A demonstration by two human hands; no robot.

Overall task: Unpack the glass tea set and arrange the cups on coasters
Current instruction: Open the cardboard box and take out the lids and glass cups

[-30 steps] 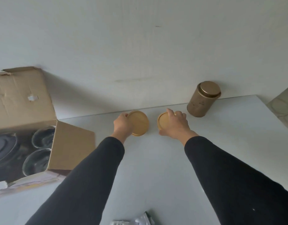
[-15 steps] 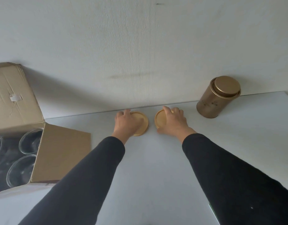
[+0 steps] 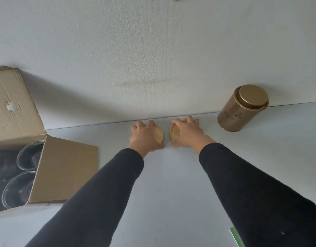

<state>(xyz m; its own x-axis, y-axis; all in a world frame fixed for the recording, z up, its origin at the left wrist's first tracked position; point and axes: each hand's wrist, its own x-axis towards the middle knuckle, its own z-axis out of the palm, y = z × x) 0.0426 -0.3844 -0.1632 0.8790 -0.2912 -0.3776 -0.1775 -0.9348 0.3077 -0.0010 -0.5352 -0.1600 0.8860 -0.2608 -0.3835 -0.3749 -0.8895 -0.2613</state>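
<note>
Two round wooden coasters lie side by side on the white table (image 3: 171, 184), close to the wall. My left hand (image 3: 144, 138) rests on top of the left coaster (image 3: 159, 133), fingers curled over its far rim. My right hand (image 3: 186, 133) covers most of the right coaster (image 3: 173, 133) in the same way. At the left, an open cardboard box (image 3: 64, 168) holds glass cups (image 3: 30, 155), with another glass cup (image 3: 18, 189) nearer to me, set in dark packing.
A gold tea tin (image 3: 241, 108) with a lid stands at the back right against the wall. The box's raised flap (image 3: 13, 104) leans against the wall at the left. A green-edged item (image 3: 236, 237) pokes in at the bottom right.
Both hands slid the coasters farther back toward the wall and settled flatter on top of them. The view tilted, so the box and tin shifted in the frame.
</note>
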